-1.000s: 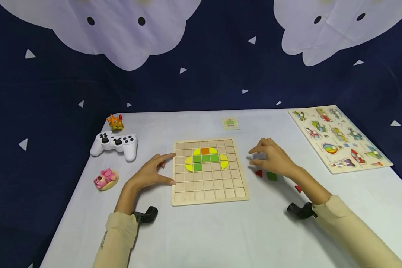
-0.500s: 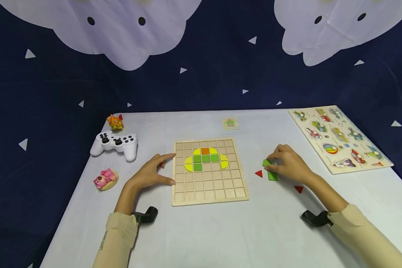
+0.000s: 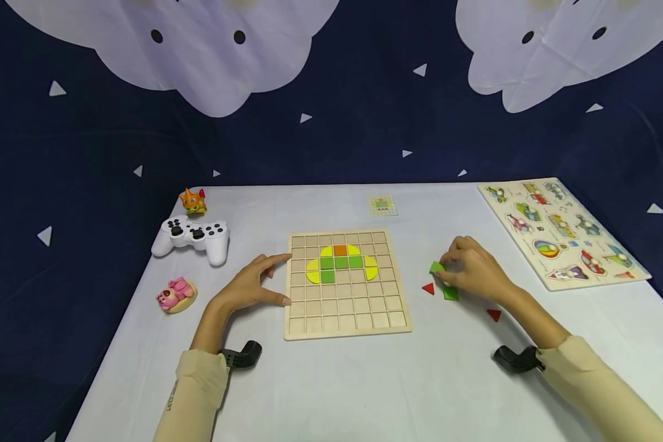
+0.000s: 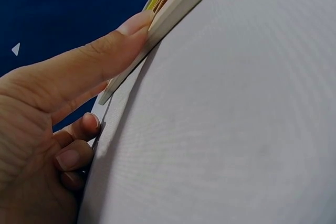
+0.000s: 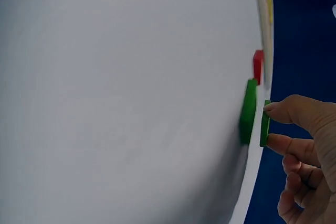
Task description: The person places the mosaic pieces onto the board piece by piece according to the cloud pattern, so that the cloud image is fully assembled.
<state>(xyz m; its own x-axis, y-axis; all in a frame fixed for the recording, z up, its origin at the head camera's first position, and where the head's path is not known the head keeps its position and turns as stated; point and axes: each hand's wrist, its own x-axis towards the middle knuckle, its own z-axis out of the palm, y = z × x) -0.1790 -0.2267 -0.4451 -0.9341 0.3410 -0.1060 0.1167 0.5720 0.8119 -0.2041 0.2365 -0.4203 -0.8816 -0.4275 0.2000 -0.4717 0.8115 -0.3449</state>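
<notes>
A square wooden grid board (image 3: pixel 348 319) lies mid-table with green, yellow and orange pieces forming an arch in its upper half. At its left edge my left hand (image 3: pixel 245 287) rests with thumb and index finger spread wide. In the left wrist view the thumb (image 4: pixel 105 56) touches the board's rim (image 4: pixel 178 11). To the right of the board, my right hand (image 3: pixel 477 269) pinches a green square tile (image 5: pixel 265 124) between thumb and finger. Another green tile (image 3: pixel 450 294) lies just below it, and red triangle tiles (image 3: pixel 428 288) lie on either side.
A small pattern card (image 3: pixel 382 205) lies behind the board. On the left are a white game controller (image 3: pixel 193 236), an orange figurine (image 3: pixel 193 201) and a pink bear figurine (image 3: pixel 177 296). A picture puzzle board (image 3: pixel 563 233) occupies the back right.
My right hand has come down and right from above the tiles, and now pinches a green square tile, which has shifted slightly left. My left hand stays at the board's edge.
</notes>
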